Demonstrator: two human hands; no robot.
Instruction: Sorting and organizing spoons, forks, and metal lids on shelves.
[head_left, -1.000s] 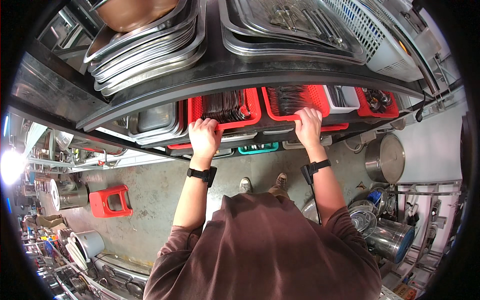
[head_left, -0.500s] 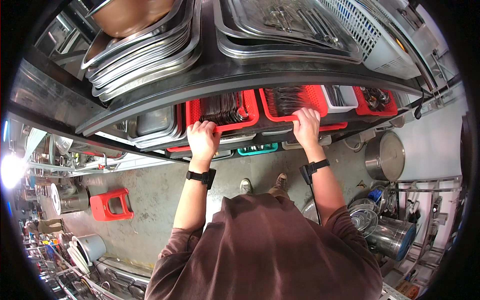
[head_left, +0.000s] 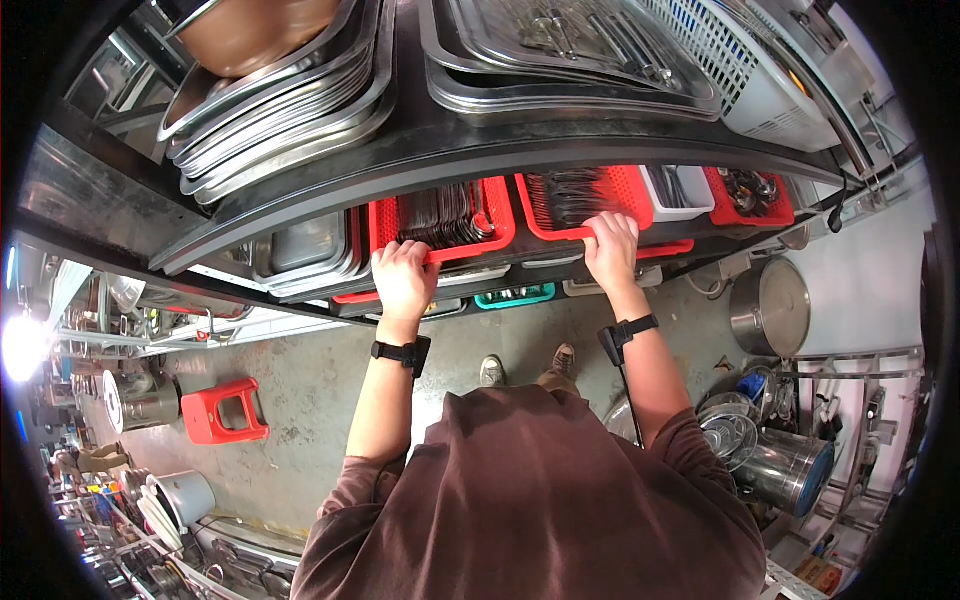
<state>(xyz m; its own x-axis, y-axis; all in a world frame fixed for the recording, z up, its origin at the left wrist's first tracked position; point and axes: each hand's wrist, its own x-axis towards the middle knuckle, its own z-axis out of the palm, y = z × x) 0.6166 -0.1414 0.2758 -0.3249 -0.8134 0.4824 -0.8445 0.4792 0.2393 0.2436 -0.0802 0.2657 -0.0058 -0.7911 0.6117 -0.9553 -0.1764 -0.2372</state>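
My left hand (head_left: 404, 280) has its fingers curled over the front edge of a red plastic basket (head_left: 506, 212) on the middle shelf. Rows of metal cutlery (head_left: 445, 217) stand close together in that basket. Beside it, a second red basket (head_left: 634, 192) also holds packed cutlery (head_left: 562, 200), and my right hand (head_left: 611, 248) grips its front rim near the right corner. Both forearms reach forward, with a black strap around each wrist. My fingertips are partly hidden behind the rims.
Above are stacked metal trays (head_left: 290, 125), a tray with utensils (head_left: 580, 50) and a white basket (head_left: 730, 75). Right of the red baskets sits a white bin (head_left: 690, 212). A teal basket (head_left: 515, 297) lies lower. A red stool (head_left: 222, 412) and large pot (head_left: 770, 310) stand on the floor.
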